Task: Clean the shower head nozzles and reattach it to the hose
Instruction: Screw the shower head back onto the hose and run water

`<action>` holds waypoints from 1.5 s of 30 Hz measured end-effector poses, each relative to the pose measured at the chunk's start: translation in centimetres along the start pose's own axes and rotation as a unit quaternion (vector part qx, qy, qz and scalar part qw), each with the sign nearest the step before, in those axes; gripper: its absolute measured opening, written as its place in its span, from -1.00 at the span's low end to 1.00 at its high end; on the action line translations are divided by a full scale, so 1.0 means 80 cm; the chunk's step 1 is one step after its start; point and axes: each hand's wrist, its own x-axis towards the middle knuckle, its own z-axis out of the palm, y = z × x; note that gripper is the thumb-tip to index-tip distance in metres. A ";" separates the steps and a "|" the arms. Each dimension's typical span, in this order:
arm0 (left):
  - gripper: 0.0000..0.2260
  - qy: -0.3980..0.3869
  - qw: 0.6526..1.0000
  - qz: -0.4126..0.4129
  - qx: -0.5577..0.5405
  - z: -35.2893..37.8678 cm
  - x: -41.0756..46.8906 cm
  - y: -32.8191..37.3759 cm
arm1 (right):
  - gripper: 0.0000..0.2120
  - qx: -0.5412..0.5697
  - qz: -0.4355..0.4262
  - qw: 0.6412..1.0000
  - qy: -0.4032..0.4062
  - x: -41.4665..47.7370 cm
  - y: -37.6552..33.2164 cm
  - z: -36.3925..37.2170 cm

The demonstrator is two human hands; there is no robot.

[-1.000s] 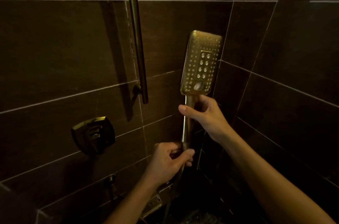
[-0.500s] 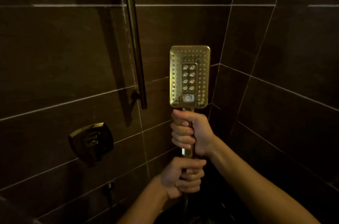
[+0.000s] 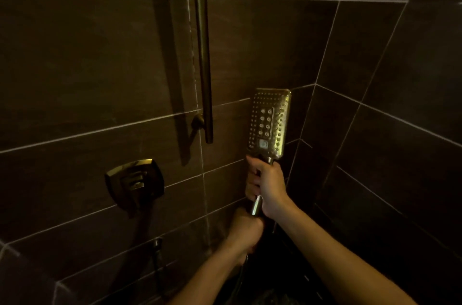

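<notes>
A dim shower corner lined with large dark brown tiles [image 3: 100,54] and pale grout lines fills the view. A vertical metal slide rail [image 3: 203,54] runs down the back wall from the top edge and ends at a small wall bracket [image 3: 198,121]. Lower and to the left, a square brass-coloured valve plate [image 3: 135,181] is fixed to the wall, with a small wall outlet fitting [image 3: 157,243] below it.

Two bare forearms reach in from the bottom edge toward the corner. Held upright near the corner, to the right of the rail's lower end, is a rectangular gold-coloured shower head [image 3: 270,122]. Its face is turned toward the viewer and shows rows of small nozzles around a central block of eight larger ones, with a small button beneath.

The right hand [image 3: 268,186] is wrapped fully around the handle just below the head, fingers curled closed. The left hand [image 3: 246,228] sits directly below it, closed in a fist around the bottom end of the handle. A thin hose [image 3: 240,277] drops from under the left hand into the darkness; the joint itself is hidden by the fingers.
</notes>
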 end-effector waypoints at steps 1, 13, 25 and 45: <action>-0.82 0.002 1.000 0.003 -0.002 -0.001 0.003 0.001 | -0.68 -0.009 -0.003 1.000 0.007 0.002 0.001 0.003; -0.72 -0.044 0.996 0.074 -0.015 -0.106 0.058 -0.037 | -0.81 -0.198 0.008 0.977 0.075 0.049 0.018 -0.006; -0.56 0.237 0.964 -0.060 -0.104 -0.336 0.176 -0.145 | -0.70 -0.195 0.037 0.963 0.184 0.078 0.056 -0.099; -0.49 0.151 0.981 -0.053 -0.107 -0.367 0.178 -0.160 | -0.74 -0.170 0.070 0.954 0.237 0.076 0.090 -0.142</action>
